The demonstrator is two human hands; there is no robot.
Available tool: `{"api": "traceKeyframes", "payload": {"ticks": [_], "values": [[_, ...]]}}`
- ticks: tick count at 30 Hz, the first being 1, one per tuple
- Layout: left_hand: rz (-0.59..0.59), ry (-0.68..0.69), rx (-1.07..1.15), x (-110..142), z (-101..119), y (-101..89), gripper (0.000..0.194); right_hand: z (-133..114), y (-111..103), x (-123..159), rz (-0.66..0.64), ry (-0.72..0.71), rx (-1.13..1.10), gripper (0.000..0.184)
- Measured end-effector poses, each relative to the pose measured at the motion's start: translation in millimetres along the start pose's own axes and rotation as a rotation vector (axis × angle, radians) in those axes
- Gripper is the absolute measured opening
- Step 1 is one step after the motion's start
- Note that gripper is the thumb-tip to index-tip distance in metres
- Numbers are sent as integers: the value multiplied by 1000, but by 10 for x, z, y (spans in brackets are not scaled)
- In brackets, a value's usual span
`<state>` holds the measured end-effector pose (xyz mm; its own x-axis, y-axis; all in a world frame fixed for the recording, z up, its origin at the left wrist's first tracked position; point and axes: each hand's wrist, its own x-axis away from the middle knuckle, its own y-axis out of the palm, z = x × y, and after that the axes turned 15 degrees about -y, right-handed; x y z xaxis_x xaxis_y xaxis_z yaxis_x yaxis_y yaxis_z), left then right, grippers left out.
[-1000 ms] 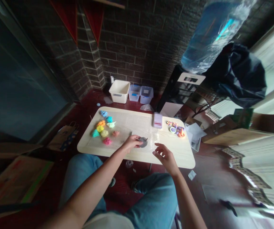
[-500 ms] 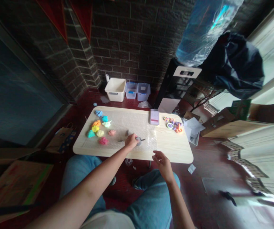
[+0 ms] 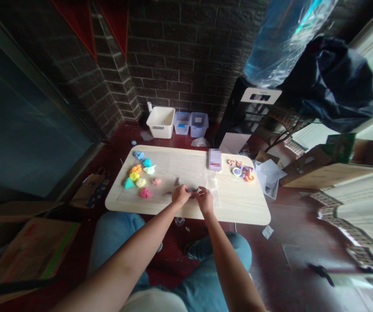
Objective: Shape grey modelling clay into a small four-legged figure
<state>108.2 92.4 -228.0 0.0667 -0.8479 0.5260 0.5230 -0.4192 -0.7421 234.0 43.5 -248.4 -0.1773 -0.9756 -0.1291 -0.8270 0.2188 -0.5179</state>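
Between my hands is a piece of grey modelling clay [image 3: 192, 190], mostly hidden by my fingers. My left hand [image 3: 181, 196] is closed on its left side. With fingertips pinched, my right hand [image 3: 205, 201] grips the right end. Both hands are over the bubble wrap [image 3: 170, 162] spread on the table. A small grey bit [image 3: 178, 179] lies just beyond my left hand. To the left sit several soft clay lumps, among them a pink-red lump [image 3: 145, 193], a salmon lump [image 3: 157, 180], a yellow lump [image 3: 134, 176] and a blue lump [image 3: 138, 154].
On the pale table [image 3: 238, 203], a small lilac box or card [image 3: 215, 160] stands at the back edge. Several coloured clay shapes [image 3: 248, 174] lie at the right. Beyond the table are a white bin [image 3: 160, 123], two clear tubs [image 3: 199, 125] and a water dispenser [image 3: 238, 117].
My right hand has moved left and inward from beside the clay to pinch its right end. My left hand keeps hold of the grey clay. The camera view has shifted slightly.
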Motion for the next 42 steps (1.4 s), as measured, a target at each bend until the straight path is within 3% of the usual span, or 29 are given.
{"api": "traceKeyframes", "payload": {"ticks": [21, 25, 34, 42], "values": [[-6, -8, 31, 0, -20, -14, 34, 89, 141, 18, 40, -54, 123, 29], [-12, -5, 30, 0, -27, -19, 33, 79, 38, -28, -50, -110, 147, 33], [-13, -6, 21, 10, -17, -36, 32, -47, -329, -307, -425, -282, 313, 25], [-6, -3, 23, 6, -32, -40, 32, -23, -292, -317, -483, -288, 395, 28]]}}
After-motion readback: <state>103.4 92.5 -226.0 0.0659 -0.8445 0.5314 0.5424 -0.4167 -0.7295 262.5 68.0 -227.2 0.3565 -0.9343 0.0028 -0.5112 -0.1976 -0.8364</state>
